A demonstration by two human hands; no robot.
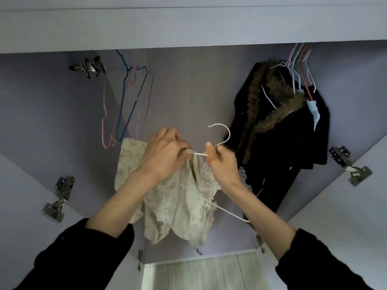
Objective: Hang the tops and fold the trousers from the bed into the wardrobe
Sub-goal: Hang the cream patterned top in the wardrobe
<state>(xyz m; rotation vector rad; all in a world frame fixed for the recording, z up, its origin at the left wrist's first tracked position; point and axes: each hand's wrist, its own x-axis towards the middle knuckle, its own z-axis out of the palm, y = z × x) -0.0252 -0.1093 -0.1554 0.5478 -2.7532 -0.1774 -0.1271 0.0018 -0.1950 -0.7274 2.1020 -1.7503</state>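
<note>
Both hands work inside the open wardrobe (188,91). Left hand (165,155) grips the cream lace top (178,208) at its neckline, fingers curled into the fabric. Right hand (219,162) pinches the white wire hanger (219,135) just below its hook. Top hangs half-threaded on the hanger. Empty coloured hangers (125,101) hang left; dark fur-collared coat (278,130) hangs right.

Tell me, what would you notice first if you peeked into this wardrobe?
Right in the middle, two hands work a cream lace top onto a white hanger: the left hand grips the fabric, the right hand pinches the wire below the hook. To the right hangs a black coat with a furry brown collar. To the left dangle empty coloured hangers.
</note>
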